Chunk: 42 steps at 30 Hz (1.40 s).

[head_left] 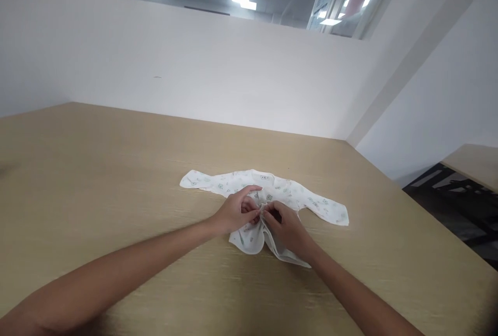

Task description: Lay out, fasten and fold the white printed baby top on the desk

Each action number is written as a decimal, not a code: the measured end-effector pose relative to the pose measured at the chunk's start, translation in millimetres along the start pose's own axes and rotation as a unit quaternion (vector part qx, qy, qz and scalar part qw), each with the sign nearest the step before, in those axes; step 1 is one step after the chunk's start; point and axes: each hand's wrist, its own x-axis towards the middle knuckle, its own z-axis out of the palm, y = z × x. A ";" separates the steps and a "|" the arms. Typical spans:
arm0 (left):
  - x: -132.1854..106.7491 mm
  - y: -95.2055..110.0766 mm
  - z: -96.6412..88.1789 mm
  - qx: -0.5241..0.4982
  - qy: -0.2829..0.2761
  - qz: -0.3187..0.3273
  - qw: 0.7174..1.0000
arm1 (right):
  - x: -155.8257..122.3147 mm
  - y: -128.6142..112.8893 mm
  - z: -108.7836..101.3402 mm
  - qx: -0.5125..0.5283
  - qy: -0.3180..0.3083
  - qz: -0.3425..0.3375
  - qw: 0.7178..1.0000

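Pale surface [116, 170] carries the shirt [286, 190], w/ wall [194, 66] beyond it. Shirt's top lies flat, slvs spread: done. R hand [288, 226] grip's nipped tight on shirt's mid-front; L hand [238, 212] grip's half-closed there, index raised. Edges below gape; fastening unclear.

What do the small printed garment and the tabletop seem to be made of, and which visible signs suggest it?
Small printed garment: soft, matte fabric, perhaps cotton; it curves into loose folds.
Tabletop: wood or wood-look laminate with a fairly dull finish; its tan colour and fine streaks resemble grain.
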 end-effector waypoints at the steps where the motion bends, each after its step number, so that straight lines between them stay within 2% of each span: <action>1: -0.2 -0.5 -0.2 0.008 -0.001 0.007 1.000 | 0.1 -0.4 0.9 -0.001 0.008 -0.006 1.000; 5: -2.5 0.7 -0.9 0.043 -0.006 0.033 0.999 | -0.1 -3.1 1.3 0.009 0.019 -0.012 1.000; 11: -6.0 5.0 1.0 0.050 0.007 0.032 0.998 | 0.5 -5.4 -3.7 0.019 -0.005 -0.016 1.000; 18: -3.9 0.6 3.1 0.045 0.017 0.037 0.998 | -0.4 -7.9 -4.5 0.026 0.001 -0.018 0.999; 27: -3.1 5.7 4.3 0.038 0.028 0.027 0.998 | 5.6 -3.0 -12.2 0.086 -0.035 0.000 0.996; 30: -2.7 8.2 4.7 0.036 0.033 0.023 0.999 | 6.8 -1.2 -13.0 0.082 -0.039 -0.001 0.996; 35: -3.1 6.4 2.7 0.064 0.008 0.028 0.998 | 6.6 3.2 -10.4 0.037 -0.008 -0.014 0.999; 38: -1.4 7.6 -2.9 0.120 0.037 0.062 0.990 | 8.9 5.7 -13.0 0.033 -0.006 -0.027 0.999; 42: 8.6 12.4 -23.0 0.237 0.106 0.130 0.957 | 10.6 5.9 -21.7 0.043 0.005 -0.032 0.999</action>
